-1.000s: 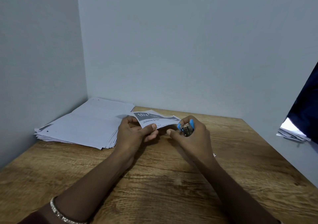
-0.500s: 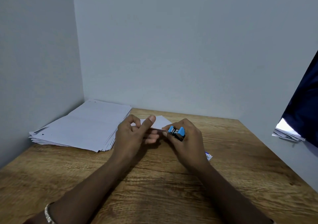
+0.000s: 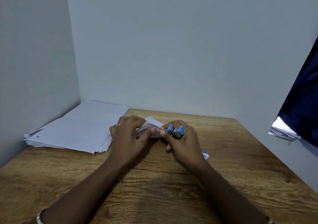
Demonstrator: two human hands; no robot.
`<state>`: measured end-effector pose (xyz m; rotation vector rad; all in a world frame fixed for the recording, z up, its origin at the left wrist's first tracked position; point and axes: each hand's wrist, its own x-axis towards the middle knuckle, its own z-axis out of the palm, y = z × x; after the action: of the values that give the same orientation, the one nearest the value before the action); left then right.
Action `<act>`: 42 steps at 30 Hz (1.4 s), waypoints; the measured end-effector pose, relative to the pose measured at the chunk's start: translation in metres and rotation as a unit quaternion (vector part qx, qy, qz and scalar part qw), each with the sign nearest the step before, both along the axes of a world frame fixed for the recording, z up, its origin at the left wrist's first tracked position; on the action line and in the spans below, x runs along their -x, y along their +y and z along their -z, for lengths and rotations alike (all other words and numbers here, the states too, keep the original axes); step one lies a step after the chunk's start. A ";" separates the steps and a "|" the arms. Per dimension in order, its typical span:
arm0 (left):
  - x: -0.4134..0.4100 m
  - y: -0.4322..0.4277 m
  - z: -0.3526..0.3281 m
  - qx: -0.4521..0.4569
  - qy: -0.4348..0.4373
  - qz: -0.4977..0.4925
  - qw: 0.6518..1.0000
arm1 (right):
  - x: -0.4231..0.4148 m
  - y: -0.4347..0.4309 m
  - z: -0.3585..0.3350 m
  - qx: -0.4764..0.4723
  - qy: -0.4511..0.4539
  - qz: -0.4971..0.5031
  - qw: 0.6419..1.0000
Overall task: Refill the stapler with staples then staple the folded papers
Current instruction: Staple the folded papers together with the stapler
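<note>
Backdrop: plain pale walls [image 3: 172, 51] meet in a corner at the far left of a wooden table [image 3: 154, 180]; not much else is seen up there.
Paper stack: a loose pile of white sheets [image 3: 75, 129] is spread over the table's far left corner, edges a bit fanned; small dark marks on it can't be read.
Left hand: the left hand [image 3: 128, 136] is curled shut around a folded paper [image 3: 152, 126] near the middle of the far edge, thumb pressed on top. A thin ring is seen on one finger, a bracelet [image 3: 39, 217] on the wrist, half cut off by the bottom border.
Folded paper: mostly buried under both hands, only a pale wedge with a line of print shows; the print is way too blurry to read.
Right hand: the right hand [image 3: 182, 141] is wrapped around a small blue stapler [image 3: 175, 130], thumb touching the paper's right end.
Stapler: only the blue top and a bit of metal poke out; whether its mouth is on the paper can't be told.
Small box: a blue-and-white corner [image 3: 205, 155] peeks out behind the right wrist, rest hidden.
Right side: dark blue cloth [image 3: 302, 103] hangs at the border, papers [image 3: 282, 130] partly tucked under it, off the table.
</note>
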<state>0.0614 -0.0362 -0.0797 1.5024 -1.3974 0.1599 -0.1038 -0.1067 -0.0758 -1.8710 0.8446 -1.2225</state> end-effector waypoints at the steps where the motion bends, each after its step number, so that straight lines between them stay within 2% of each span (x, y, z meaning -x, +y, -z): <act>1: 0.000 -0.001 0.001 0.013 0.029 0.023 0.999 | 0.000 -0.001 0.001 -0.012 -0.009 -0.010 1.000; 4: -0.001 -0.003 0.001 0.031 0.088 0.065 0.994 | -0.002 -0.004 0.004 -0.053 -0.019 -0.027 0.998; 10: -0.004 -0.006 0.002 -0.051 0.251 0.124 0.959 | -0.004 -0.007 0.006 -0.173 -0.067 -0.043 0.982; 20: -0.004 -0.006 0.003 -0.103 0.320 0.128 0.933 | -0.004 -0.010 0.008 -0.195 -0.085 -0.046 0.976; 25: -0.003 -0.005 0.000 -0.109 0.318 0.149 0.930 | -0.004 -0.012 0.010 -0.198 -0.081 -0.038 0.976; 28: -0.001 -0.002 -0.002 -0.086 0.282 0.160 0.942 | -0.004 -0.012 0.011 -0.196 -0.082 -0.029 0.977; 29: 0.001 -0.002 -0.001 -0.066 0.252 0.143 0.955 | -0.003 -0.012 0.011 -0.191 -0.083 -0.030 0.978; 31: 0.003 -0.001 0.000 0.005 0.161 0.043 0.986 | -0.003 -0.012 0.010 -0.174 -0.092 -0.039 0.980; 32: 0.003 0.000 0.000 0.047 0.125 -0.014 0.991 | -0.003 -0.011 0.010 -0.166 -0.095 -0.043 0.981; 34: -0.001 0.003 -0.002 0.101 0.118 -0.077 0.985 | -0.003 -0.012 0.011 -0.148 -0.092 -0.042 0.984; 35: -0.004 0.004 -0.003 0.095 0.128 -0.094 0.983 | -0.003 -0.012 0.011 -0.140 -0.088 -0.040 0.985; 37: -0.004 0.006 -0.004 0.017 0.169 -0.096 0.981 | -0.003 -0.013 0.010 -0.121 -0.082 -0.047 0.988; 38: -0.003 0.006 -0.005 -0.042 0.229 -0.058 0.971 | -0.002 -0.013 0.010 -0.098 -0.074 -0.057 0.991; 39: 0.000 0.005 -0.006 -0.103 0.310 0.004 0.945 | -0.002 -0.013 0.010 -0.066 -0.064 -0.067 0.993; 41: 0.003 0.003 -0.010 -0.200 0.454 0.113 0.861 | -0.001 -0.013 0.010 -0.013 -0.052 -0.085 0.995; 42: 0.003 0.001 -0.010 -0.214 0.498 0.145 0.828 | 0.000 -0.013 0.010 -0.003 -0.052 -0.093 0.994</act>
<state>0.0584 -0.0350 -0.0695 1.3414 -0.7679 -1.0592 -0.1033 -0.1194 -0.0861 -1.8197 0.6036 -1.1872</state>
